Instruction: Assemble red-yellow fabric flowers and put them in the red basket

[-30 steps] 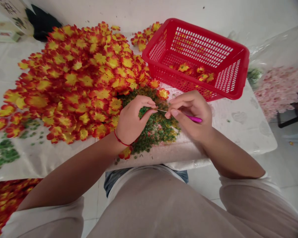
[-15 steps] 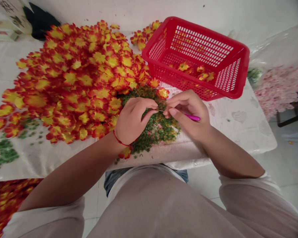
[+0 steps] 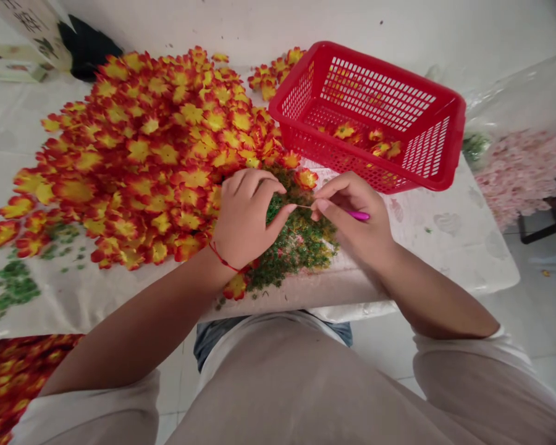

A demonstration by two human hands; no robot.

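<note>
My right hand (image 3: 359, 207) pinches a thin needle-like tool with a purple handle (image 3: 359, 216). Its fine shaft points left, toward my left thumb. My left hand (image 3: 250, 210) is open, fingers apart and curved over the near right edge of a big heap of red-and-yellow artificial flower heads (image 3: 139, 148). Its thumb tip is close to the tool's point; whether they touch I cannot tell. Beneath and between both hands lies a pile of small green plastic pieces (image 3: 296, 247), partly covered by my left hand.
A red plastic basket (image 3: 368, 62) with a few flower heads inside stands behind my right hand. Small green bits (image 3: 16, 284) lie at the far left. Pink flowers (image 3: 523, 173) in clear plastic are at the right. More red-yellow flowers (image 3: 13, 383) sit below the table's left edge.
My left fingers have parted from the thumb, and the hand has moved left toward the flower heap. My right hand still holds the tool, nearly in place. The view has shifted slightly.
</note>
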